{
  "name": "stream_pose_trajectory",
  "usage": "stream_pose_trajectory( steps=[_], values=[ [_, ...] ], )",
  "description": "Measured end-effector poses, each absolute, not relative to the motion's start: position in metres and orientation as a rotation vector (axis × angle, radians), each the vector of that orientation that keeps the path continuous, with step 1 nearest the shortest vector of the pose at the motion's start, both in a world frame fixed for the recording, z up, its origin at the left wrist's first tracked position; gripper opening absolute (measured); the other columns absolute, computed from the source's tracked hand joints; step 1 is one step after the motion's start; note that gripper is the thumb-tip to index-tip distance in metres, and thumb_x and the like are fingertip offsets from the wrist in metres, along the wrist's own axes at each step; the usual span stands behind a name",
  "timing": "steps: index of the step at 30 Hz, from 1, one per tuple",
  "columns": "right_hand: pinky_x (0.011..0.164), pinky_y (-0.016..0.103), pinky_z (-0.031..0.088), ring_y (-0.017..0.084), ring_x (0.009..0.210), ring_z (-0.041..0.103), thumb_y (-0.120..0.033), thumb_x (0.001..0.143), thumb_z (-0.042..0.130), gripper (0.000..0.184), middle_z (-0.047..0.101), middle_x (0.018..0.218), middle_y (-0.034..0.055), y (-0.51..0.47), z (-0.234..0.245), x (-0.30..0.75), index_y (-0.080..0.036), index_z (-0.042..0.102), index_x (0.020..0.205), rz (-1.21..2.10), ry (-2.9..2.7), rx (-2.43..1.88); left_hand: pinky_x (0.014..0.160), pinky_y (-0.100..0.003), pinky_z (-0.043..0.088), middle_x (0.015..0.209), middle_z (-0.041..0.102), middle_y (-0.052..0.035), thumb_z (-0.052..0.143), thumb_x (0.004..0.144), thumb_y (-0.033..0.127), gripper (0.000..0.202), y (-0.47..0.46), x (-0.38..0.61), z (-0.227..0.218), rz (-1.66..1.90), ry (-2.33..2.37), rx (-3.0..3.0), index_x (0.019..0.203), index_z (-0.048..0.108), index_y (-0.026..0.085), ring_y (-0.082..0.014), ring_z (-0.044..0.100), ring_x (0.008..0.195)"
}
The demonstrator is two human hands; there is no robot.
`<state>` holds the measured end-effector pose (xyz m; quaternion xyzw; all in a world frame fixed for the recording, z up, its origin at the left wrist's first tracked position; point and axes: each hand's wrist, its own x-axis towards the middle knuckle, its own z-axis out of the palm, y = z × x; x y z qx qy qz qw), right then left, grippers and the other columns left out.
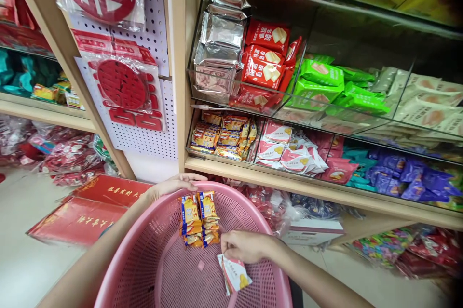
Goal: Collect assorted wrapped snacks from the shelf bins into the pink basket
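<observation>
My left hand [176, 184] lies over the far rim of the pink basket [144, 260], fingers curled loosely over its edge. My right hand [243, 246] is inside the basket, fingers pinched shut on the top corner of a white packet [235, 274], which hangs down. A bunch of orange packets [197, 219] touches my fingertips. Shelves [289, 182] of snacks stand just behind.

The basket [155, 269] is pink with tiny holes. The snack packs [198, 220] are orange, yellow and blue. The packet [235, 273] is white and red.
</observation>
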<state>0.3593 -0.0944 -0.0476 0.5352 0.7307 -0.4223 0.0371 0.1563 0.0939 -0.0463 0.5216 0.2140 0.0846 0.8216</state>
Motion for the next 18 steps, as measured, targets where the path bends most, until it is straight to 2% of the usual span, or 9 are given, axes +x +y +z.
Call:
stream_pose_trajectory(
  steps=[3,6,8,10,12,14,16,18],
  values=[
    [0.057,0.022,0.039,0.015,0.071,0.059,-0.015,0.076,0.054,0.011,0.065,0.079,0.0001,-0.096,-0.052,0.352,-0.02,0.062,0.083,-1.22,2.25,1.674,0.084,-0.037,0.048,0.094,0.074,-0.0072,0.071,0.07,0.015,0.056,0.096,0.156,-0.049,0.184,0.464,1.117,0.124,0.055,0.019,-0.0238,0.068,0.086],
    [0.072,0.026,0.044,0.018,0.086,0.062,-0.015,0.079,0.051,0.014,0.067,0.091,0.0028,-0.103,-0.048,0.344,-0.02,0.063,0.086,-1.097,2.27,1.78,0.085,-0.037,0.048,0.098,0.073,-0.0087,0.07,0.07,0.014,0.057,0.098,0.156,-0.051,0.178,0.451,1.125,0.125,0.055,0.018,-0.0236,0.068,0.088],
    [0.084,0.031,0.043,0.023,0.101,0.059,-0.017,0.081,0.051,0.019,0.064,0.106,0.0082,-0.111,-0.042,0.338,-0.019,0.062,0.096,-0.994,2.253,1.886,0.085,-0.036,0.047,0.099,0.073,-0.0089,0.07,0.071,0.014,0.056,0.098,0.156,-0.051,0.176,0.441,1.112,0.124,0.055,0.018,-0.0233,0.068,0.089],
    [0.09,0.04,0.042,0.03,0.109,0.055,-0.019,0.083,0.05,0.029,0.058,0.118,0.0179,-0.121,-0.036,0.331,-0.012,0.057,0.111,-0.867,2.176,2.034,0.084,-0.036,0.048,0.097,0.073,-0.0082,0.07,0.07,0.013,0.055,0.097,0.156,-0.05,0.183,0.439,1.099,0.123,0.056,0.018,-0.0224,0.068,0.087],
    [0.086,0.048,0.044,0.037,0.106,0.057,-0.025,0.084,0.053,0.041,0.059,0.114,0.0242,-0.129,-0.031,0.323,-0.006,0.05,0.12,-0.773,2.018,2.17,0.083,-0.036,0.048,0.093,0.074,-0.007,0.07,0.07,0.013,0.055,0.095,0.156,-0.048,0.182,0.449,1.092,0.123,0.056,0.018,-0.0213,0.069,0.081],
    [0.082,0.049,0.047,0.039,0.099,0.06,-0.037,0.08,0.06,0.054,0.064,0.104,0.0235,-0.137,-0.029,0.316,-0.005,0.048,0.122,-0.764,1.864,2.237,0.081,-0.037,0.049,0.089,0.074,-0.0062,0.069,0.07,0.012,0.055,0.094,0.156,-0.046,0.176,0.457,1.093,0.122,0.056,0.018,-0.0208,0.069,0.078],
    [0.083,0.048,0.047,0.039,0.099,0.06,-0.046,0.072,0.067,0.066,0.066,0.102,0.0217,-0.141,-0.03,0.309,-0.007,0.048,0.121,-0.798,1.793,2.253,0.081,-0.037,0.049,0.09,0.074,-0.0066,0.069,0.07,0.013,0.053,0.094,0.156,-0.046,0.173,0.458,1.101,0.122,0.056,0.018,-0.0213,0.069,0.081],
    [0.085,0.048,0.046,0.039,0.101,0.059,-0.048,0.068,0.07,0.07,0.064,0.106,0.0225,-0.142,-0.035,0.302,-0.008,0.049,0.12,-0.81,1.791,2.277,0.082,-0.036,0.049,0.096,0.073,-0.008,0.069,0.071,0.014,0.052,0.093,0.157,-0.046,0.173,0.447,1.114,0.121,0.057,0.018,-0.0222,0.068,0.085]
  ],
)
